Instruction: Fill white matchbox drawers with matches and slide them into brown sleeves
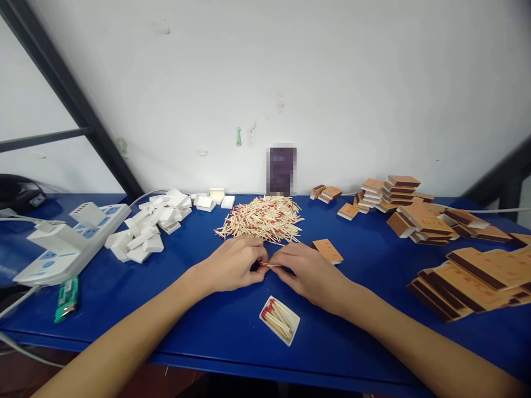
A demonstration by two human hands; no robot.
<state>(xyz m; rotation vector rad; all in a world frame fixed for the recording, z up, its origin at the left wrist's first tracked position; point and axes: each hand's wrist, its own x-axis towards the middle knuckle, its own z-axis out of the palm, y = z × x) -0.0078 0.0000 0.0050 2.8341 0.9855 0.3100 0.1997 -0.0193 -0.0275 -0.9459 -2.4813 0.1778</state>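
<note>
My left hand [243, 261] and my right hand [305, 272] meet fingertip to fingertip at the middle of the table. Between them they pinch a few matches [267, 265], red heads toward the left; the fingers partly hide them. Just beyond lies a big heap of loose matches [265, 218]. Closer to me a white matchbox tray [294, 331] holds several matches with their red heads at the upper left. An orange matchbox sleeve [328, 251] rests beside my right hand, partly behind it.
White empty trays [143, 235] are piled at the left, near a power strip [89, 237] and a green packet [67, 298]. Orange matchboxes [431, 218] stand stacked at the right, with a nearer stack [477, 279]. The blue table [199, 342] ends at a front edge.
</note>
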